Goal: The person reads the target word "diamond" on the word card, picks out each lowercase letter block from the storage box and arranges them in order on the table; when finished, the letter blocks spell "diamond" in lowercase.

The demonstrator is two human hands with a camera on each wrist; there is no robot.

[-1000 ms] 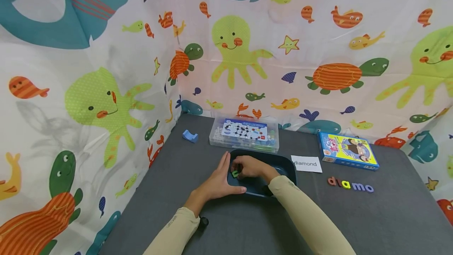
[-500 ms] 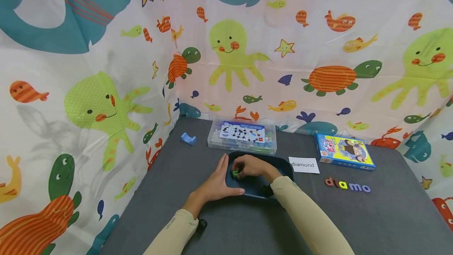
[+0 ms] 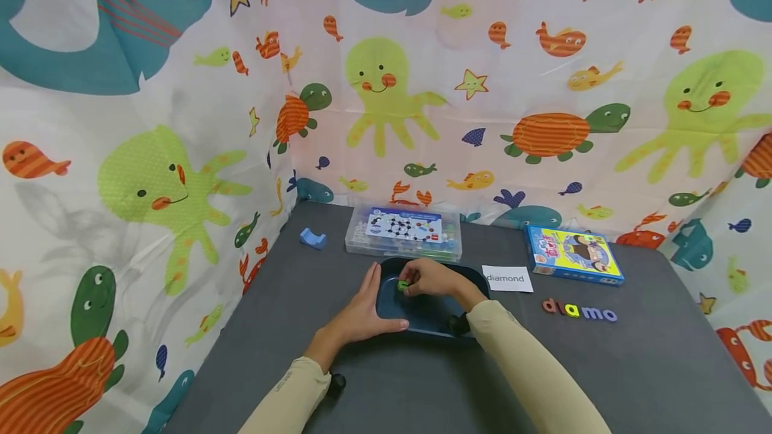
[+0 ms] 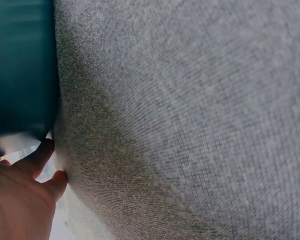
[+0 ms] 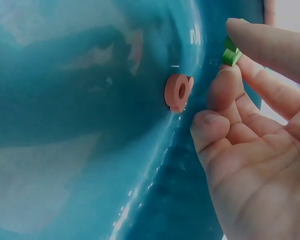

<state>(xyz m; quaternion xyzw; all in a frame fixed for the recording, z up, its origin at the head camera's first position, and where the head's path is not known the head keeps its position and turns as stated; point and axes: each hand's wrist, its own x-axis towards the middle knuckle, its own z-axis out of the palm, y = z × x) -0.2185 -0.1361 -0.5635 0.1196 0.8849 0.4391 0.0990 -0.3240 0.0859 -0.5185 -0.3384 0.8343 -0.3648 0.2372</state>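
Note:
My right hand (image 3: pixel 429 280) pinches a green letter piece (image 5: pixel 231 57) between thumb and fingertips, over the left part of a dark blue tray (image 3: pixel 443 323). Which letter it is cannot be told. On the tray's bottom, near the wall, lies a reddish letter piece (image 5: pixel 179 93) with a round hole, seen in the right wrist view. My left hand (image 3: pixel 362 310) rests against the tray's left end, its fingers straight along the side and the thumb stretched along the near rim. In the left wrist view, part of that hand (image 4: pixel 20 200) touches the tray's edge.
Right of the tray, letters (image 3: pixel 571 311) spell "diamo" on the grey tabletop (image 3: pixel 603 367). A card (image 3: pixel 508 279) reading "diamond" lies behind them, near a blue-and-yellow box (image 3: pixel 575 254). A clear plastic case (image 3: pixel 404 233) stands behind the tray, with a light blue piece (image 3: pixel 313 238) to its left.
The right hand has moved slightly up and right within the tray, carrying the green letter off the left wall. The left hand keeps its place on the tray. The head view has shifted a little.

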